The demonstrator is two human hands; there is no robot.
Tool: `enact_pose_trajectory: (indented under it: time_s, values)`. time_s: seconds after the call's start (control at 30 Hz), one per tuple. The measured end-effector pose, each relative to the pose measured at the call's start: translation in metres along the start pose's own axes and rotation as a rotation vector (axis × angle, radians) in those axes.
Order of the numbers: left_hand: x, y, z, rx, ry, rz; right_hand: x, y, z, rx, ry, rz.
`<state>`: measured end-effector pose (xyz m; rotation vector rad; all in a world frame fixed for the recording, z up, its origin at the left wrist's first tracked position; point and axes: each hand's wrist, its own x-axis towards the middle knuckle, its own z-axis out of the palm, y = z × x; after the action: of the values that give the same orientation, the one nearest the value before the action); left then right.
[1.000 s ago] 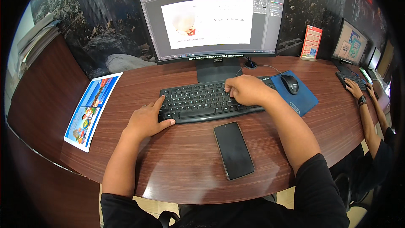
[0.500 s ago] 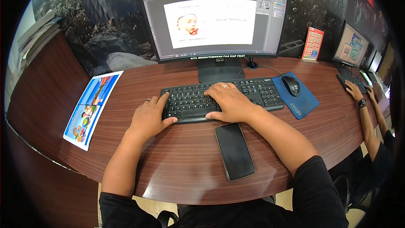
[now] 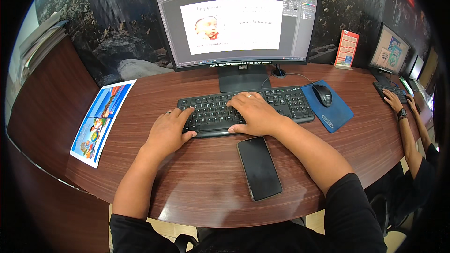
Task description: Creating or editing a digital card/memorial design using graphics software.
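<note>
A black keyboard [image 3: 211, 113] lies in front of a curved monitor [image 3: 234, 23] that shows a white card layout with a baby's picture. My left hand [image 3: 169, 131] rests at the keyboard's left end, fingers apart, the index finger reaching over the keys and the thumb at the front edge. Across the middle keys lies my right hand [image 3: 253, 112], fingers bent and spread, a ring on one of them. Neither hand grips anything. Just below my right hand, a dark phone [image 3: 259, 168] lies flat on the wooden desk [image 3: 197, 173].
To the right, a black mouse [image 3: 322, 94] sits on a blue mouse pad [image 3: 338, 117]. A printed colour sheet [image 3: 101, 124] lies at the left beside a wooden partition [image 3: 51, 79]. A small red calendar [image 3: 347, 49] stands behind. Another person's hands [image 3: 394, 100] work at a second keyboard, far right.
My left hand has shifted slightly to the right, its index finger now further over the keys. My right hand stays nearly in place.
</note>
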<state>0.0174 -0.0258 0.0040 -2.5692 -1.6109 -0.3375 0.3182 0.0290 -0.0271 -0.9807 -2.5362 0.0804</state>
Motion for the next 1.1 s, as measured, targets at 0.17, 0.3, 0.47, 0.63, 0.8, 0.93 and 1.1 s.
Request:
enact_pose_trajectory:
  time_s: [0.17,0.3,0.47,0.63,0.8,0.93,1.1]
  values:
    - [-0.001,0.0,0.002,0.014,0.007,0.016,0.0,-0.001,-0.001,0.006,-0.015,0.006]
    - [-0.001,0.0,0.004,-0.009,0.035,0.036,0.0,-0.002,-0.002,0.008,-0.015,0.007]
    - [-0.001,0.001,0.004,-0.003,0.028,0.035,-0.002,-0.002,-0.001,-0.002,0.014,0.001]
    - [-0.003,-0.005,0.007,-0.008,0.017,0.037,0.002,-0.002,-0.004,0.015,-0.017,0.039]
    - [-0.001,-0.005,0.006,-0.031,0.04,0.012,-0.002,0.002,-0.011,-0.034,0.007,0.05]
    - [-0.001,-0.009,0.005,-0.04,0.011,-0.02,-0.001,-0.001,-0.01,-0.029,-0.003,0.075]
    - [0.001,-0.01,0.006,-0.076,-0.002,-0.007,0.002,-0.003,-0.01,-0.023,-0.063,0.094]
